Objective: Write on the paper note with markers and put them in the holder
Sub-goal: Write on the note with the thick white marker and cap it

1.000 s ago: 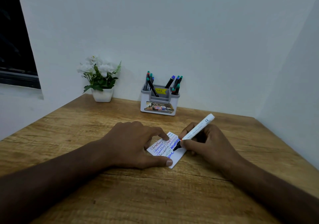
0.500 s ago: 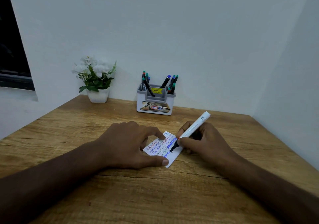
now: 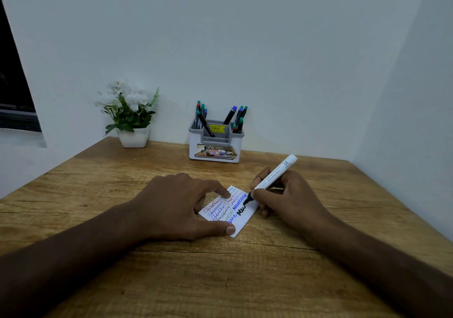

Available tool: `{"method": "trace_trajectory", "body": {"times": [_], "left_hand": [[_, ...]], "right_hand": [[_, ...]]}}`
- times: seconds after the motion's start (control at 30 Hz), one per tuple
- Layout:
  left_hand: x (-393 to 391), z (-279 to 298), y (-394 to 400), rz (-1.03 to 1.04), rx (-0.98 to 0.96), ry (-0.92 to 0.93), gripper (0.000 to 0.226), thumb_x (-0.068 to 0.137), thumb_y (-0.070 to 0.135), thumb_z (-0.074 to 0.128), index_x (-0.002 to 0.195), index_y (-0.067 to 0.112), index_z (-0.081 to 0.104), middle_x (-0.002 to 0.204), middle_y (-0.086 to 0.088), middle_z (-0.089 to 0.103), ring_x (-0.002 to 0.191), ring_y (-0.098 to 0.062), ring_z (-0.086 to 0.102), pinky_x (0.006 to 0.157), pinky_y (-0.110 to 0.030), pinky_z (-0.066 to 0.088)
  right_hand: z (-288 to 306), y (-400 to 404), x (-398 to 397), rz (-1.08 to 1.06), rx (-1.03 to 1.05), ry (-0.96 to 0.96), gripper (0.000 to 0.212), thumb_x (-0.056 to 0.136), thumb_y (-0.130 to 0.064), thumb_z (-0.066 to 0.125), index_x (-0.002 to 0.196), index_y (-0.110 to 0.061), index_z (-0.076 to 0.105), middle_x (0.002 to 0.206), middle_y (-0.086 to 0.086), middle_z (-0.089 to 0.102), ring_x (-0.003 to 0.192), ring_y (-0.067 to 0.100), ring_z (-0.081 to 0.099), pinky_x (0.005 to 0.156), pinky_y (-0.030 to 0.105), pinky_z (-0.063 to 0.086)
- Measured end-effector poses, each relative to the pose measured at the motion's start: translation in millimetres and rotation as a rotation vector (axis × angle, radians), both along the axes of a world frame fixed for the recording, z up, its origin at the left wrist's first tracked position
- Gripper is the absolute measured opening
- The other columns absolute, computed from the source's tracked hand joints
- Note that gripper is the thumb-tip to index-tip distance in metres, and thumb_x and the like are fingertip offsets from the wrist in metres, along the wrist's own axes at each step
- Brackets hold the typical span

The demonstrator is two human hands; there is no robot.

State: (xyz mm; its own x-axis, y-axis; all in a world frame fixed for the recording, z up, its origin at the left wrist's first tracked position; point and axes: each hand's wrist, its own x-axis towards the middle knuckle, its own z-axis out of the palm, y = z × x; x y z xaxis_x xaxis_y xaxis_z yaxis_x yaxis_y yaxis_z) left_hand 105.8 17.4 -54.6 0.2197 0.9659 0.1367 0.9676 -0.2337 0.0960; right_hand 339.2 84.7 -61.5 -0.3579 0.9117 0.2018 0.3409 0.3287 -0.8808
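The right hand [image 3: 289,200] pinches a stiff, light white marker [image 3: 273,176] low on its barrel; left hand [image 3: 181,207] fingers spread, pressing the flimsy paper note [image 3: 241,222] flat.

The scene is dim and cool-toned, evenly lit with no glare. Soft shadows fall under the right hand [image 3: 289,200] gripping the white-barrelled marker [image 3: 274,176] and beneath both forearms nearer the camera. Beyond the grip, the wall looks grey-blue. Wide-angle distortion bends the brown wooden table [image 3: 220,281] edges and the dark window frame [image 3: 14,92] at far left. Focus is fairly sharp around the grip.
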Motion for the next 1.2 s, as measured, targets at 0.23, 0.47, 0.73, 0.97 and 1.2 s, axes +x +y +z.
{"method": "trace_trajectory", "body": {"times": [0.23, 0.47, 0.73, 0.97, 1.2], "left_hand": [[0.2, -0.2, 0.0, 0.002, -0.002, -0.003, 0.084, 0.066, 0.103, 0.038, 0.139, 0.063, 0.045, 0.073, 0.017, 0.058, 0.071, -0.001, 0.056, 0.059, -0.026, 0.037], [-0.8, -2.2, -0.1, 0.002, 0.012, -0.019, 0.083, 0.065, 0.104, 0.038, 0.138, 0.064, 0.045, 0.073, 0.018, 0.06, 0.071, 0.001, 0.056, 0.059, -0.026, 0.037], [-0.8, -0.8, 0.2, -0.007, 0.001, -0.012, 0.084, 0.066, 0.103, 0.037, 0.14, 0.063, 0.044, 0.075, 0.017, 0.061, 0.071, 0.0, 0.056, 0.059, -0.026, 0.038], [-2.5, -2.0, 0.8, -0.013, 0.009, -0.015, 0.084, 0.066, 0.103, 0.037, 0.139, 0.062, 0.046, 0.074, 0.016, 0.061, 0.07, 0.0, 0.056, 0.059, -0.026, 0.037], [-3.2, 0.0, -2.3, -0.028, 0.036, -0.004, 0.058, 0.09, 0.085, 0.04, 0.142, 0.061, 0.045, 0.071, 0.018, 0.057, 0.072, 0.003, 0.053, 0.06, -0.026, 0.035]], "right_hand": [[0.3, 1.1, -0.3, 0.019, 0.009, -0.028, 0.007, 0.09, -0.007, 0.072, 0.087, -0.012, 0.072, 0.063, -0.002, 0.073, 0.056, 0.014, 0.065, 0.061, 0.028, 0.06], [-2.5, 4.0, -0.2, -0.026, -0.014, 0.004, 0.005, 0.091, -0.006, 0.073, 0.093, -0.011, 0.072, 0.072, 0.005, 0.076, 0.057, 0.017, 0.068, 0.064, 0.033, 0.064], [-4.3, 7.5, 1.2, -0.034, -0.02, 0.014, 0.002, 0.093, -0.01, 0.072, 0.095, -0.011, 0.071, 0.069, 0.006, 0.076, 0.059, 0.018, 0.071, 0.071, 0.039, 0.067], [-3.7, 9.8, 1.8, -0.039, -0.043, 0.043, 0.002, 0.093, -0.008, 0.071, 0.095, -0.007, 0.07, 0.068, 0.009, 0.075, 0.058, 0.02, 0.071, 0.069, 0.038, 0.065], [7.0, -2.8, 4.7, 0.016, 0.011, 0.112, 0.007, 0.09, -0.007, 0.073, 0.085, -0.004, 0.069, 0.068, 0.006, 0.074, 0.05, 0.022, 0.061, 0.053, 0.034, 0.053]]}}
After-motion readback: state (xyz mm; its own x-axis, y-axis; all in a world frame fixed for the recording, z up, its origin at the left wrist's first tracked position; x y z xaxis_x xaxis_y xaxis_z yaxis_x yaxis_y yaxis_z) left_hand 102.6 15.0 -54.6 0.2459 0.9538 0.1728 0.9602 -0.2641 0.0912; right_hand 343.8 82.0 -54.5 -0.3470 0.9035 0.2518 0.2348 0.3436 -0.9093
